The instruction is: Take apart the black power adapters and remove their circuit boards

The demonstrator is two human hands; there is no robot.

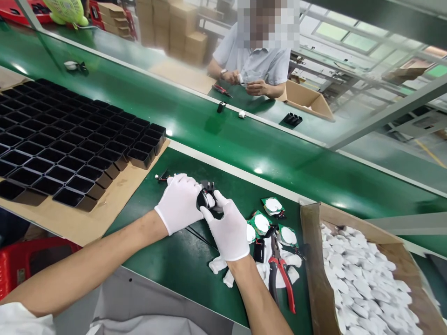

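Note:
My gloved left hand [180, 202] and gloved right hand [230, 228] are closed around a small black plastic housing [202, 200] with a white part showing in its opening. Thin wires with a small white connector [157, 177] stick out beyond my left hand. Black strands run below the hands over the green table [167, 274]. Close to my right hand lie several green circuit boards [261, 223] with white round pads. Pliers [280, 270] with red and black handles rest on a white glove [293, 258] there. My fingers partly hide the housing.
Rows of black open boxes [70, 197] stand on cardboard [115, 204] at left. A carton [310, 265] of white pieces [370, 284] sits at right. Beyond the green conveyor belt [244, 153], a co-worker [254, 65] handles a small white part. Loose black parts [292, 119] lie there.

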